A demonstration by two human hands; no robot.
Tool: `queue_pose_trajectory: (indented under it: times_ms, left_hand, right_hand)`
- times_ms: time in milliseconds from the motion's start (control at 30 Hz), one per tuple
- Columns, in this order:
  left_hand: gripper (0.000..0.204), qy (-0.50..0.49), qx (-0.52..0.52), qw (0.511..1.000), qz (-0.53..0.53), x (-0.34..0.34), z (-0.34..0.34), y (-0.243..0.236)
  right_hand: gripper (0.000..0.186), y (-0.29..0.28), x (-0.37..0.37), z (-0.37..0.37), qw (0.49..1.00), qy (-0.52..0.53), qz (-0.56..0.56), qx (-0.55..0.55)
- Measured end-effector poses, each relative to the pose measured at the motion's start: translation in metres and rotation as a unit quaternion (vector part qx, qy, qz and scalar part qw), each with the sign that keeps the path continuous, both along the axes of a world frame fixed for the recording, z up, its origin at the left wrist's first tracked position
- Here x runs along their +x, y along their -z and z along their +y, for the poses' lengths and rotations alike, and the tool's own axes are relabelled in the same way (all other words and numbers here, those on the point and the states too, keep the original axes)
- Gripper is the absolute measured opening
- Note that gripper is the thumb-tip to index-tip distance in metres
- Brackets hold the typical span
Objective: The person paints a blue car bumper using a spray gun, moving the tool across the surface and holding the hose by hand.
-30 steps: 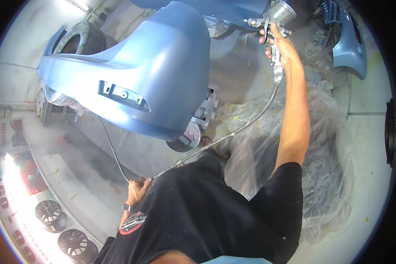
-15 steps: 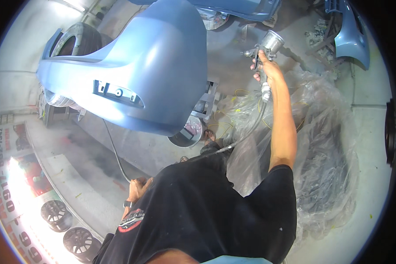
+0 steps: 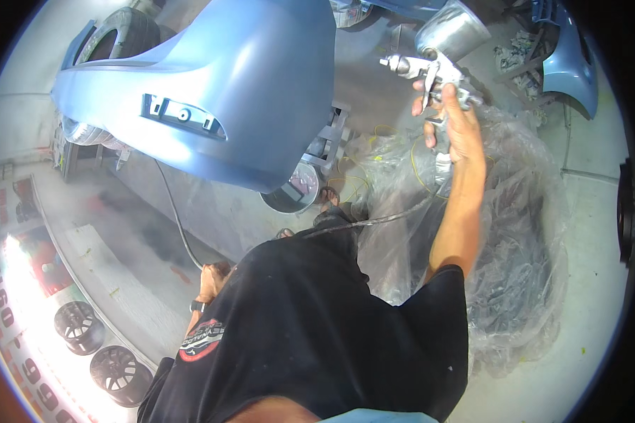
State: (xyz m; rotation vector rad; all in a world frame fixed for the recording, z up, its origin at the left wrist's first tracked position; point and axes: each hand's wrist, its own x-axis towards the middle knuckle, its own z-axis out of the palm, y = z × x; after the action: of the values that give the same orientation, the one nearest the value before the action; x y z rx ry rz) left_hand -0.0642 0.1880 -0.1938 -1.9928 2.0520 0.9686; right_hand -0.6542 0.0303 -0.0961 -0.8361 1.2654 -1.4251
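My right hand (image 3: 453, 121) is wrapped round the grip of a metal spray gun (image 3: 434, 74), whose silver cup (image 3: 453, 32) sits on top. The gun's nozzle points left, toward a large blue car bumper (image 3: 212, 77), with a gap between them. From the base of the grip a dark air hose (image 3: 381, 221) runs down and left across my front. My left hand (image 3: 213, 278), with a watch on its wrist, is low on the left by my side, closed round the hose where it comes out toward the bumper. Part of that hand is hidden by my shirt.
Clear plastic sheeting (image 3: 508, 240) lies heaped on the right. Beneath the bumper stands a metal bucket (image 3: 293, 194). Tires (image 3: 130, 32) are behind the bumper, black wheel rims (image 3: 120, 374) at lower left. Another blue panel (image 3: 570, 74) hangs at upper right.
My right hand has brought the spray gun up and slightly right, and it looms larger now. The bumper sits a little higher in view. My left hand keeps its hold on the hose.
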Motion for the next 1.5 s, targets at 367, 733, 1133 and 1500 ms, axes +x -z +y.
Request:
queue_pose_trajectory:
  times_ms: [367, 733, 1133, 1500]
  left_hand:
    - [0.053, -0.002, -0.014, 1.0, -0.007, 0.024, 0.012, 0.001]
    - [0.06, 0.033, 0.021, 0.999, -0.034, 0.002, -0.01, -0.016]
    - [0.064, 0.022, -0.041, 0.999, 0.025, -0.027, -0.016, -0.01]
    - [0.063, -0.028, -0.104, 0.991, 0.076, -0.021, -0.007, 0.005]
  right_hand:
    - [0.064, 0.186, -0.027, 0.004, 0.962, 0.135, -0.024, 0.234]
    - [0.057, 0.016, 0.039, 0.1, 0.993, 0.044, -0.025, 0.106]
    - [0.058, -0.096, 0.063, 0.085, 0.983, 0.058, 0.173, 0.026]
    - [0.05, -0.168, 0.106, 0.034, 0.962, -0.203, 0.183, -0.001]
